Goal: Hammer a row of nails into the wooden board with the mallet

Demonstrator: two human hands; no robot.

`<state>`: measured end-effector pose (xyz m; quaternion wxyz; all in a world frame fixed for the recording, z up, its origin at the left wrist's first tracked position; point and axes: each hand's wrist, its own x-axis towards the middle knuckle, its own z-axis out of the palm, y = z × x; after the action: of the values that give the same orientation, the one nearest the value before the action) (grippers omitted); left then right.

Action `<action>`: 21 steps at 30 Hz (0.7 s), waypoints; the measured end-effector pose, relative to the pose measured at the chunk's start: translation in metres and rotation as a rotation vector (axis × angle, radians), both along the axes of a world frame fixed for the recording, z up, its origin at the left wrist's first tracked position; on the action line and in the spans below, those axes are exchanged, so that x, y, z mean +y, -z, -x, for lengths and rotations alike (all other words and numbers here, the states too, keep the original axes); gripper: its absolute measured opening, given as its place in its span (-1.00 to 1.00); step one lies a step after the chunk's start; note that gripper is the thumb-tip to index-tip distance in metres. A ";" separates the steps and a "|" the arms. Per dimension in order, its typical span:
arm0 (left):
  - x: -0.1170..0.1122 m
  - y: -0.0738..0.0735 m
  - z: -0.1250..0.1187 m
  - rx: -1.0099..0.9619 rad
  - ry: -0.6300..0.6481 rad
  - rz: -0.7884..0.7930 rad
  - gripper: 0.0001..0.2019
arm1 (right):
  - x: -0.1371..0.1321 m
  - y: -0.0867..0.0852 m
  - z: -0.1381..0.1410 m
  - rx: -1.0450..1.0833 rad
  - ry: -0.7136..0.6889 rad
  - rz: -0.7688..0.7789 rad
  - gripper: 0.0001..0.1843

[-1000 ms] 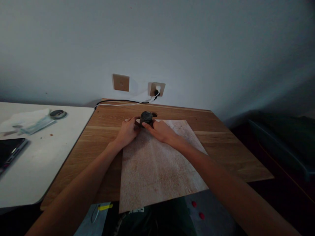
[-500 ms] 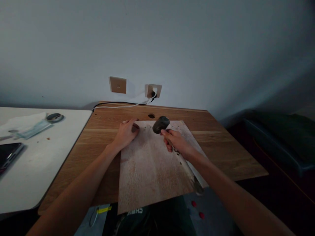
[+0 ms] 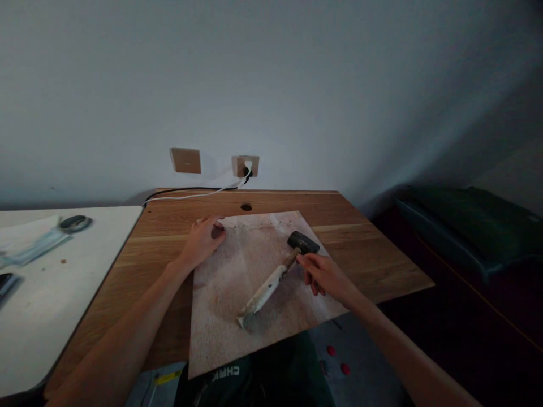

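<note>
Right hand [image 3: 324,274] closes its fingers on one mallet [image 3: 271,282], handle gripped just below the head, presumably to balance its weight; mallet slants over one board [image 3: 231,263] along the table's [image 3: 373,246] near edge. Left hand [image 3: 203,240], half-curled at the board's far-left corner, apparently steadies it; any further hold cannot be told. Wall plates [image 3: 185,161], two, sit beyond the table's far edge.

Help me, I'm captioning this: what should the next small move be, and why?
Probably settle the mallet on the board: the right hand grips it near its head, it spans the board diagonally, and the left hand covers the board's far-left corner.
</note>
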<state>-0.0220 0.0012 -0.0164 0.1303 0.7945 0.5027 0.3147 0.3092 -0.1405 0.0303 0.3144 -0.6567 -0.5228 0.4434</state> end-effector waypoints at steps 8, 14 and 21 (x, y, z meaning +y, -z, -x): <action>-0.016 -0.020 0.007 0.243 -0.156 -0.085 -0.59 | -0.039 0.001 -0.008 -0.511 -0.027 -0.500 -0.72; -0.069 -0.030 0.038 0.398 -0.266 0.086 -0.54 | -0.071 0.039 -0.045 -0.803 -0.028 -0.607 -0.65; -0.115 -0.023 0.010 0.475 -0.263 0.033 -0.63 | -0.086 0.059 -0.056 -0.977 -0.019 -0.642 -0.61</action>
<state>-0.0317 -0.1137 0.0064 -0.0202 0.7717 0.6232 0.1254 0.3647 -0.2263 -0.0291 0.2162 -0.6520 -0.7213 -0.0886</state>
